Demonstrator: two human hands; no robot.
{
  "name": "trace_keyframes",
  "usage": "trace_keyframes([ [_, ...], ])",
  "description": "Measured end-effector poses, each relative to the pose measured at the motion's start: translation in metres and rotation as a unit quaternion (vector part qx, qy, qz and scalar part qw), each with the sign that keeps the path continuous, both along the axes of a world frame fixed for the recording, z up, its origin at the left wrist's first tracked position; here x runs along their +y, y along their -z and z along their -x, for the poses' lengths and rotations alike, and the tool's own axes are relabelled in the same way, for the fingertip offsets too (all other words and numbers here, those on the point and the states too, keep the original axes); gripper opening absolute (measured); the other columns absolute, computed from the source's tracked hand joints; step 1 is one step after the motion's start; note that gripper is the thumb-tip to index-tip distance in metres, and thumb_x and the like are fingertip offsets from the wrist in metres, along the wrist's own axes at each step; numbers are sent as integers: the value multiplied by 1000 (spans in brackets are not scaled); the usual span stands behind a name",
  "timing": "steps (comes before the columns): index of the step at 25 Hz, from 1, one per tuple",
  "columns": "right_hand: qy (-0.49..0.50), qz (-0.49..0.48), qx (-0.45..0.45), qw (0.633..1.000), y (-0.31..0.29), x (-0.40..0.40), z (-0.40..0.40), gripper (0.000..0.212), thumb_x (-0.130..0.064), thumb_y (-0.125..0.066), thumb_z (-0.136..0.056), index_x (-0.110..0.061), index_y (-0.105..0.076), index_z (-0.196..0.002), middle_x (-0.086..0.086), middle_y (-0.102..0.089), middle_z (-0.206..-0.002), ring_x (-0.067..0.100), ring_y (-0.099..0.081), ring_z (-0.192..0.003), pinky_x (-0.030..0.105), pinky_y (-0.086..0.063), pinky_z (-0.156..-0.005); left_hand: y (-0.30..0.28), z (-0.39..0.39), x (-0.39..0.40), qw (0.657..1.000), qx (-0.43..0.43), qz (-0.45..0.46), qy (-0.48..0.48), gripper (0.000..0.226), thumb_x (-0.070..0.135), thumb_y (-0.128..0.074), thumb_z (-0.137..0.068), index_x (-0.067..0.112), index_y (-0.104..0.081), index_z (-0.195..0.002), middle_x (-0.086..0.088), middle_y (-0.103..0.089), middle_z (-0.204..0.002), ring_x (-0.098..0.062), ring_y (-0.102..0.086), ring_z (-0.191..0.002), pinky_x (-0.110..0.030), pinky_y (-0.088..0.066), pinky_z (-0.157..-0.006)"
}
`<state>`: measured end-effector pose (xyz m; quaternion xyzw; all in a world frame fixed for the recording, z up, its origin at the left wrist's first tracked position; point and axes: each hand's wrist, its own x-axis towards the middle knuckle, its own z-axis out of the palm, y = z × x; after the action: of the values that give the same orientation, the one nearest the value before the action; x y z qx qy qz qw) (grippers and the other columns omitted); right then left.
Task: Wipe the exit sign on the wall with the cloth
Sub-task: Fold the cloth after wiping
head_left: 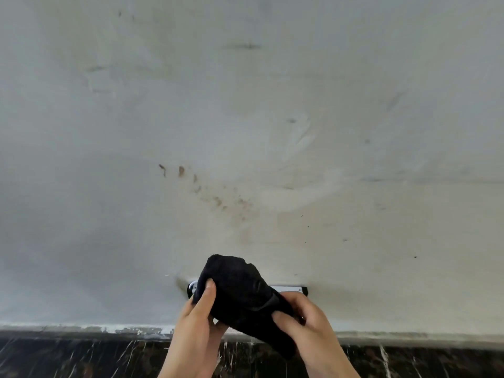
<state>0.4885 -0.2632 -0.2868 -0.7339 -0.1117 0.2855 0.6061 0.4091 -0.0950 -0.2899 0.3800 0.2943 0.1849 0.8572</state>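
A black cloth is bunched up in front of the wall, low in the middle of the view. My left hand grips its left side, thumb on top. My right hand pinches its lower right end. Behind the cloth, the exit sign is fixed low on the wall; only its thin top edge and two ends show, and its face is hidden.
The white wall is scuffed, with brown spots above the sign. A dark marble skirting runs along the bottom, with chipped paint along its upper edge.
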Motion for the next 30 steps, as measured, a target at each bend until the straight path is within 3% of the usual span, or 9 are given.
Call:
trace_keyframes([
  [2,61,-86,108,989,-40,-7,1,25,1,-61,-83,-19,-75,-87,10,-76,-87,25,-71,-86,38,-57,-77,-44,5,-8,1000,-1,9,21,42,28,-66,-79,8,-71,-115,-9,-77,-114,-24,-74,-102,-35,-64,-67],
  [5,109,-144,209,961,-114,-19,0,25,4,-54,-79,-9,-75,-80,20,-74,-81,29,-73,-76,36,-54,-67,-128,17,-21,998,14,23,58,46,21,-72,-74,0,-72,-114,-21,-75,-114,-35,-74,-101,-36,-63,-65],
  [10,86,-161,223,958,-248,-49,11,21,-1,-65,-75,-11,-77,-88,19,-76,-87,32,-74,-83,38,-54,-75,-262,48,-44,995,7,11,104,57,1,-73,-69,11,-65,-124,-17,-76,-110,-42,-73,-99,-45,-63,-62],
  [13,8,-150,198,969,-301,-67,27,52,-14,-90,-52,-26,-75,-101,6,-76,-99,20,-74,-87,30,-58,-65,-317,65,-60,993,4,-14,113,55,-1,-72,-71,7,-65,-124,-20,-74,-115,-41,-72,-102,-42,-63,-64],
  [14,-11,-126,161,979,-314,-71,33,62,-13,-92,-51,-29,-71,-107,7,-74,-105,21,-73,-93,33,-59,-73,-329,69,-64,994,7,-28,109,53,0,-73,-71,2,-65,-122,-24,-73,-115,-40,-73,-99,-40,-63,-63],
  [16,4,-103,90,991,-330,-76,38,53,-7,-85,-62,-27,-69,-108,12,-71,-108,27,-69,-99,43,-56,-87,-344,77,-70,994,18,-60,89,48,6,-74,-69,-6,-65,-115,-30,-71,-112,-37,-74,-93,-37,-63,-63],
  [20,54,-119,156,979,-348,-71,45,10,-5,-67,-86,-13,-71,-90,13,-70,-90,25,-66,-79,30,-54,-54,-358,95,-73,997,33,-62,29,46,13,-73,-72,-8,-64,-113,-25,-76,-106,-35,-75,-94,-33,-64,-66],
  [25,-25,-128,175,976,-361,-23,63,8,-1,-62,-88,-4,-66,-95,14,-68,-90,24,-66,-80,32,-54,-61,-372,146,-54,998,20,-37,-53,46,10,-71,-75,-7,-62,-117,-22,-76,-108,-35,-74,-100,-33,-64,-69],
  [30,-139,-115,178,967,-363,61,106,14,1,-63,-86,-5,-69,-98,8,-78,-80,15,-75,-70,24,-56,-55,-374,229,-19,990,30,-43,-132,32,-9,-62,-88,-6,-62,-120,-23,-75,-113,-35,-74,-102,-35,-65,-74],
])
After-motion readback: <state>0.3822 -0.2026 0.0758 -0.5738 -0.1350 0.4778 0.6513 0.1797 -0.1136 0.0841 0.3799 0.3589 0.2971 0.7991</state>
